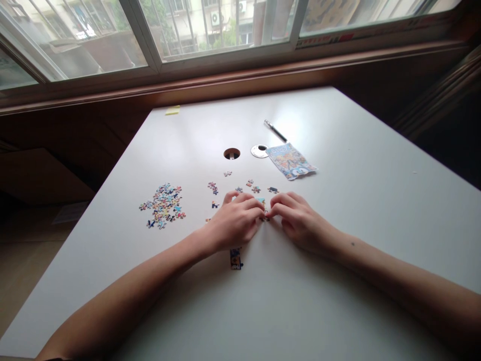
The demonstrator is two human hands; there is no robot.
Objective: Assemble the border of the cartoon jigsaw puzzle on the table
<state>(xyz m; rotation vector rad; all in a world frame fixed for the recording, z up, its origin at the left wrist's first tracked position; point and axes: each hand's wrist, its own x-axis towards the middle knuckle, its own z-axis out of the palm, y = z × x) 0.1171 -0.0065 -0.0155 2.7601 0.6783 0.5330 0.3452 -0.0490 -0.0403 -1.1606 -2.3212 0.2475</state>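
My left hand [238, 218] rests low over the white table, fingers curled and bent toward the right. Facing it, my right hand [295, 215] has its fingertips pinched together. Both sets of fingertips meet at a small cluster of jigsaw puzzle pieces [262, 201], partly light blue, mostly covered by the left fingers. Below my left wrist a joined strip of puzzle pieces [235, 259] sticks out, its upper end hidden under the hand. Several loose puzzle pieces [256, 189] lie just beyond the hands. One dark puzzle piece [273, 189] is near my right fingers.
A heap of puzzle pieces [165, 204] lies to the left on the white table [180, 306]. Behind the hands are a printed picture sheet [291, 161], a pen [275, 131], a round cable hole [232, 153] and its metal cover [258, 151]. A yellow sticky note [173, 110] is at the far edge.
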